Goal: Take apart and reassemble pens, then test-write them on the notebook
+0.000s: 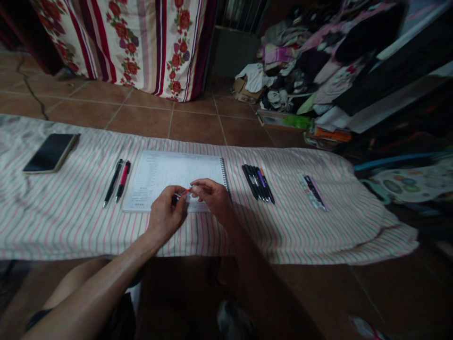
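Observation:
Over the spiral notebook [180,167], my left hand [166,208] is closed around a thin red-orange thing [186,191] with a dark part, mostly covered by the fingers; its kind I cannot make out. My right hand [212,196] pinches the other end of it between thumb and fingertips. Left of the notebook lie a black pen [113,183] and a red-and-black pen [122,182], side by side. To the right is a row of several dark pens [257,183], one with a purple barrel. Farther right lies a small group of slim pens [314,192], one of them black.
A striped cloth [300,236] covers the long low surface. On its left end rests a dark phone [52,152]. Behind it are a tiled floor [148,115], a floral curtain [141,42] and a heap of clothes [300,61]. Dark clutter stands on the right.

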Motion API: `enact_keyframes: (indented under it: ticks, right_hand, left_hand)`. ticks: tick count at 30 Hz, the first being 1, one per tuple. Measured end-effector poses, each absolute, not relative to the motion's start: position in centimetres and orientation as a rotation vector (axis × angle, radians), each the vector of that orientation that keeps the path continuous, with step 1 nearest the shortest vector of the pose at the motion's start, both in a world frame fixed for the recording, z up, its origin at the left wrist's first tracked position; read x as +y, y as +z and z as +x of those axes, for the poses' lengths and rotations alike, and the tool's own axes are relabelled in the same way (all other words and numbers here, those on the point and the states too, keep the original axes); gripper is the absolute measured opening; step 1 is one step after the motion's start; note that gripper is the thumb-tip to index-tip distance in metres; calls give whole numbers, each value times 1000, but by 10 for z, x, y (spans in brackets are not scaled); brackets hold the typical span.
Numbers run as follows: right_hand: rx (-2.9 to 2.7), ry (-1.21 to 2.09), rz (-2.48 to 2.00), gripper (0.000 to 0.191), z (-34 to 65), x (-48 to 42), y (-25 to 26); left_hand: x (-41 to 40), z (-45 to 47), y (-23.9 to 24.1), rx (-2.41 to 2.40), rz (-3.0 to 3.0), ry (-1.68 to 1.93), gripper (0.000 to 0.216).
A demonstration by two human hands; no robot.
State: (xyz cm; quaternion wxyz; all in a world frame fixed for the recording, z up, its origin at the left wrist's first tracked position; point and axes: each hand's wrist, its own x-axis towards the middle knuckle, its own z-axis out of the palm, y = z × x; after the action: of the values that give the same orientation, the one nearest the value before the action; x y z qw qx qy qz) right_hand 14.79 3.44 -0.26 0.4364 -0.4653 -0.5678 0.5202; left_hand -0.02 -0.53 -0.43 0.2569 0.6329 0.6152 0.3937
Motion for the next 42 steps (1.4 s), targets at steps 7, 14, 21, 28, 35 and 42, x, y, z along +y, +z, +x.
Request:
enact_keyframes:
  ticks: [7, 14, 21, 28, 35, 42]
  right_hand:
    - [-1410, 1308, -1143, 22, 147, 35, -4]
    - [-1425, 1101, -1280, 22, 161, 39, -1]
    - [-1472, 539, -1440, 21, 200, 49, -4]
    - [-1757, 430, -1514, 14, 210, 42, -7]
    - [-1979, 331, -1590, 14, 201, 38, -16]
    - [-2050, 251, -1579, 16, 200, 39, -17]
  left_hand:
    - [-3, 0, -2, 1665, 1715, 1079, 15]
    - [-2, -4, -2, 1666, 1610, 1050, 19]
    - [-1, -5, 0, 1689, 1534, 1051, 21]
    - [1, -6, -3, 1692, 1496, 1070, 21]
    - [0, -3, -2, 1689, 1486, 1066, 21]
    - [-1, -4, -1, 1665, 1494, 1088, 20]
